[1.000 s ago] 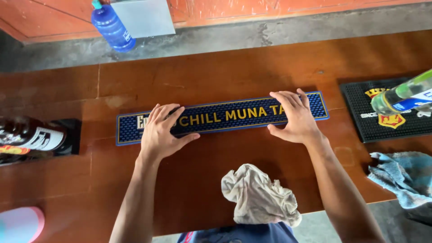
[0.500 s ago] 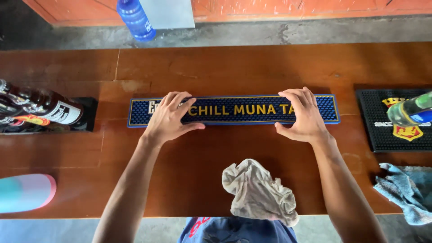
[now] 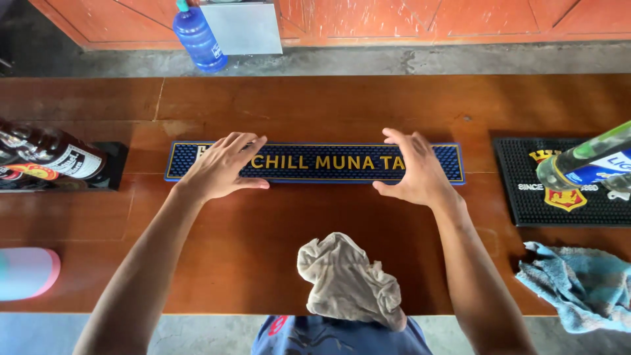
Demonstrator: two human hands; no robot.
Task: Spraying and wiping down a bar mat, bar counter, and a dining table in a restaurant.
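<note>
Left hand [image 3: 220, 165], right hand [image 3: 414, 169], flat on bar mat [image 3: 315, 162]

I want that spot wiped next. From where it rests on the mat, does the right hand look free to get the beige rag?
Probably yes. The right hand lies flat on the blue mat, holding nothing, and the beige rag sits at the counter's near edge between both forearms with bare wood between.

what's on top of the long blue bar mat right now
Both hands rest on the long blue bar mat: the left hand near its left end, the right hand near its right end. They cover parts of its yellow lettering. Nothing else sits on it.
</note>
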